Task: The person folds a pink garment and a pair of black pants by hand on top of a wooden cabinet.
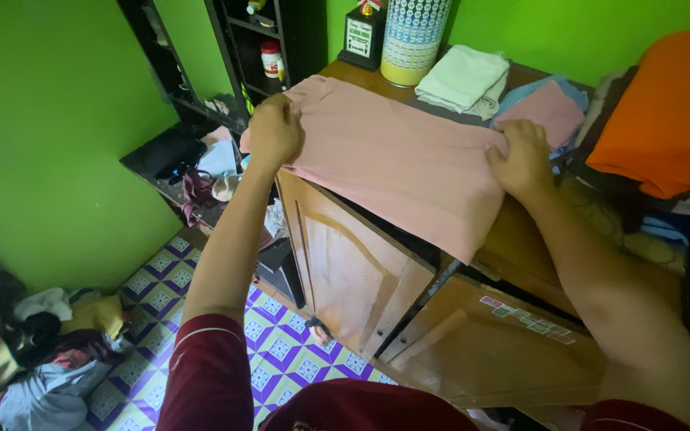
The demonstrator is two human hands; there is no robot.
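A wooden cabinet fills the middle of the view, its two doors hanging ajar, and its flat top serves as the bench. Spread across that top lies a pink cloth, folded to a broad rectangle, with its near edge drooping over the front of the cabinet above the doors. It looks light, soft and limp, with no stiffness of its own, so it would likely sag wherever it is unsupported and slide easily on the smooth wood; the corners and side edges seem the surest places to take hold, since a pinch in the middle would only bunch it.

To the right sits an orange fabric pile, and behind the pink cloth rest a folded pale green towel, a smaller pink folded garment and a patterned cylindrical container.

The left hand is closed on the cloth's far left corner, fingers curled over the fabric. The right hand presses on the cloth's right edge, fingers bent and gathering the fabric there. Loose clothes lie on the tiled floor below.
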